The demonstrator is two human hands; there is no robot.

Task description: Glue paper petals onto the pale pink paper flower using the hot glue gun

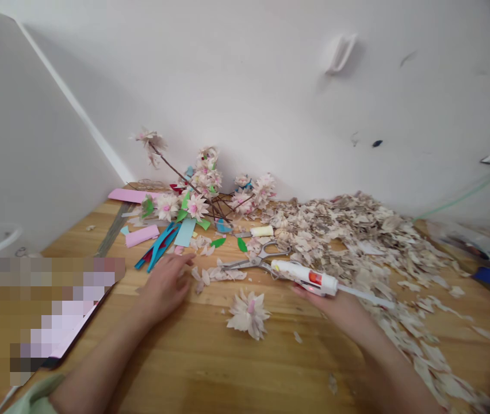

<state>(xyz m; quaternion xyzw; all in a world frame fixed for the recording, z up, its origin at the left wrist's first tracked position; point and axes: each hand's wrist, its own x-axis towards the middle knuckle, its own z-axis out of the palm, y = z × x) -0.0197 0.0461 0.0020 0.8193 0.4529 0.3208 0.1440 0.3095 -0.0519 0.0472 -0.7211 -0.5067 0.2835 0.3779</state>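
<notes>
Hands apart. Right hand (330,303) wrapped round a white glue gun (292,271); left hand (171,284) low beside loose petals (223,274), fingers half curled, cannot tell whether they pinch one. A layered flower (248,317) lies on the table (184,368) between them, looks fully petalled, no twig visible on it. Behind, blossoms (205,181) already sit on twigs (176,169). Apparently unused: two green leaves (218,242), a big petal heap (348,227).

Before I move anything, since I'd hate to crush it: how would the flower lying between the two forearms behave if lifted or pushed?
The flower is probably very light, its petals looking thin and papery. Their pointed tips could crease if squeezed. Pushed, it may slide rather than roll, since the petals spread wide around the pink centre.
</notes>
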